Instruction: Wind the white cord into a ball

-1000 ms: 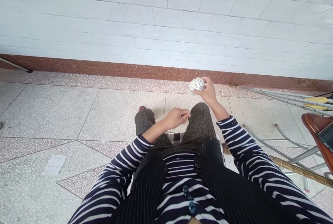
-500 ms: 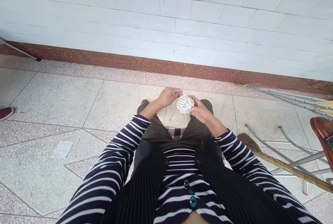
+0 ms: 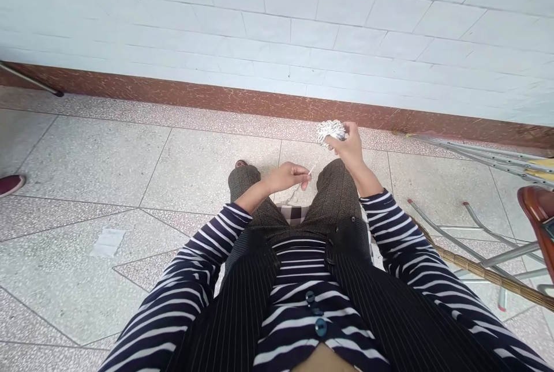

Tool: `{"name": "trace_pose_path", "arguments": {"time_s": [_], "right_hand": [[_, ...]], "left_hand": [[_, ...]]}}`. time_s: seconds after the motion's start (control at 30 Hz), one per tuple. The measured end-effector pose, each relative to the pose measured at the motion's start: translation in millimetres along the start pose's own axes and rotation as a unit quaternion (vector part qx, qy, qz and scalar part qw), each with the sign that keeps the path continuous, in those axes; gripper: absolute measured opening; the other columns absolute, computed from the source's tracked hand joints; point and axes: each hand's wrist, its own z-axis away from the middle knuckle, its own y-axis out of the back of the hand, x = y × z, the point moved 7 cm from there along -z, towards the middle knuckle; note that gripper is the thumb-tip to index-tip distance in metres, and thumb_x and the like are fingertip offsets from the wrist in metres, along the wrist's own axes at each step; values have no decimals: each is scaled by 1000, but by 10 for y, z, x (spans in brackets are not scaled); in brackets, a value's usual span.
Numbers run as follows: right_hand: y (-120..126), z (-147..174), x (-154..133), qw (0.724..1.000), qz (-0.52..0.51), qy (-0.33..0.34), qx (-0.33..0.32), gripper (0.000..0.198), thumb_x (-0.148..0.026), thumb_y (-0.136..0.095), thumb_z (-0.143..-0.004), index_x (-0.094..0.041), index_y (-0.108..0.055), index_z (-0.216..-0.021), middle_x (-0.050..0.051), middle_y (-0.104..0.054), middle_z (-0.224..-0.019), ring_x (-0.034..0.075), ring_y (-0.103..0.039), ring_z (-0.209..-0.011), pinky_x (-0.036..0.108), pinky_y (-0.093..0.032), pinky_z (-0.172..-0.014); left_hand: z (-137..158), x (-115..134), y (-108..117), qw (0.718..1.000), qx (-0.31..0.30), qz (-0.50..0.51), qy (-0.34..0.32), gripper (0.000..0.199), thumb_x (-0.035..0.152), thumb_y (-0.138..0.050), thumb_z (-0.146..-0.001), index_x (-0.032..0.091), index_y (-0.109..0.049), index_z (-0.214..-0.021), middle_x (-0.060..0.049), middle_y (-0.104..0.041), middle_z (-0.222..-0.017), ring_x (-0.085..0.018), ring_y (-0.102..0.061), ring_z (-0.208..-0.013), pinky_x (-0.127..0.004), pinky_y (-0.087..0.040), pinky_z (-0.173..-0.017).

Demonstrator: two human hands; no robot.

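Note:
My right hand [image 3: 350,146] grips a white ball of twisted cord [image 3: 329,131] flecked with dark marks, held out over the floor beyond my right knee. Lower and to the left, my left hand [image 3: 289,178] pinches a thin white strand [image 3: 312,169] between thumb and fingers. That strand runs up from the pinch toward the ball, and its upper stretch is too faint to follow. A thin tail appears to hang beneath the left hand, between my knees.
A broom [image 3: 485,271] leans at the right, beside a metal-legged chair [image 3: 526,259] and a folded metal frame [image 3: 480,150]. On the floor at the left lies a white paper [image 3: 108,243]. A dark red shoe [image 3: 11,185] shows at the left edge. The tiled wall [image 3: 277,32] stands ahead.
My right hand has carried the ball up and to the right. The left hand has come away from the ball, slightly lower, with a strand now stretched from its fingers.

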Motion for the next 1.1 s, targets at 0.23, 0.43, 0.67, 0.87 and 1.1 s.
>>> {"name": "trace_pose_path", "arguments": {"time_s": [0.23, 0.43, 0.67, 0.87, 1.1], "right_hand": [[-497, 327, 583, 972, -10, -115, -206, 56, -27, -76, -58, -22, -55, -110, 10, -61, -116, 28, -65, -97, 51, -59, -83], [-739, 788, 584, 863, -326, -222, -317, 36, -31, -69, -72, -23, -61, -105, 9, -74, -100, 26, -71, -93, 48, -62, -82], [-539, 739, 220, 880, -347, -156, -285, 53, -25, -67, -74, -30, -58, -127, 6, -68, -130, 28, -67, -113, 52, -62, -90], [-284, 657, -218, 881, -345, -92, -309, 75, -22, -69, -69, -37, -50, -140, 1, -57, -146, 30, -62, -124, 52, -62, -90], [-114, 574, -459, 891, -355, -86, -269, 64, -22, -69, -67, -32, -54, -128, 4, -56, -146, 36, -56, -131, 63, -59, -94]], "left_hand": [[-151, 374, 492, 992, 48, -113, -22, 27, 30, -61, -84, 15, -68, -63, 0, -64, -60, -10, -50, -56, -25, -36, -63], [-263, 283, 608, 972, 98, -210, -48, 19, 23, -59, -83, 18, -72, -70, 1, -66, -65, -12, -53, -61, -25, -34, -63], [-274, 2, 685, 979, 154, -125, -39, 23, 31, -61, -85, 15, -73, -74, -1, -68, -71, -15, -59, -70, -26, -41, -70], [-310, -390, 621, 987, 156, 33, -9, 32, 44, -70, -79, 13, -73, -73, -1, -67, -72, -15, -60, -74, -26, -46, -74], [-214, -611, 449, 961, 164, 220, 37, 45, 48, -84, -67, 13, -77, -94, -10, -74, -101, -19, -65, -88, -35, -55, -81]]}}
